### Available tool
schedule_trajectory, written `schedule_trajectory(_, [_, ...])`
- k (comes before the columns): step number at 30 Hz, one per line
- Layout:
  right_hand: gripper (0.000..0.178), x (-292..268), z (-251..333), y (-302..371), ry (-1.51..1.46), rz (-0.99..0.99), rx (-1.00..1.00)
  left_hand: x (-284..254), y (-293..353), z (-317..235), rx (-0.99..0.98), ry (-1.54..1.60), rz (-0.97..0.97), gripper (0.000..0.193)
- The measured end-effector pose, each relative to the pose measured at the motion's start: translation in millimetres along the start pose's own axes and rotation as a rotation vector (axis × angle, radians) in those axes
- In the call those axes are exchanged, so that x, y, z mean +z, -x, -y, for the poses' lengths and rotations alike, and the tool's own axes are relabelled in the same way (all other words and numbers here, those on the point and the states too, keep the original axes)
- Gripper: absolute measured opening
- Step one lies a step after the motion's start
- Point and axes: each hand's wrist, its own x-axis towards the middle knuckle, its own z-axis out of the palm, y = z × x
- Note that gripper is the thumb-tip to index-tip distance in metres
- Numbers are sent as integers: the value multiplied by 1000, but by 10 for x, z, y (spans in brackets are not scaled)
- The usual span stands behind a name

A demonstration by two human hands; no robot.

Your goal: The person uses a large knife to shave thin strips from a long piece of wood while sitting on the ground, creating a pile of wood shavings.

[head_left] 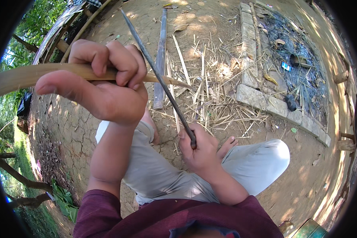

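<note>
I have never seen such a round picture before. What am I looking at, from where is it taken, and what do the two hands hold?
There is no machine here. The picture comes from a wide fisheye camera worn on a person's head, looking down, so straight edges bend near the rim. You see the person's own arms rising from the lower edge, and the bent legs in light trousers.

The left hand is closed around a flat bamboo strip. The right hand grips the handle of a long thin blade, which crosses the strip close to the left fingers.

On the cracked earth ground lie a bamboo pole and many shavings. To the right, a stone border encloses dark ashes.
</note>
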Motion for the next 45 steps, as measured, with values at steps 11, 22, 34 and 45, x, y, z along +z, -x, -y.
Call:
schedule_trajectory(11, [26, -18, -31, 40, 88, 46, 71, -6, 108, 34, 72, 137, 149, 72])
schedule_trajectory(22, [30, 178, -543, -60, 200, -17, 124, -8, 105, 35, 85, 96, 108, 73])
schedule_trajectory(34, [29, 296, -966, -49, 194, 102, 374, -371, -75, 1, 64, 62, 164, 71])
schedule_trajectory(45, [53, 501, -2515, 179, 420, 49, 671, -595, -377, -641, 41, 215, 344, 74])
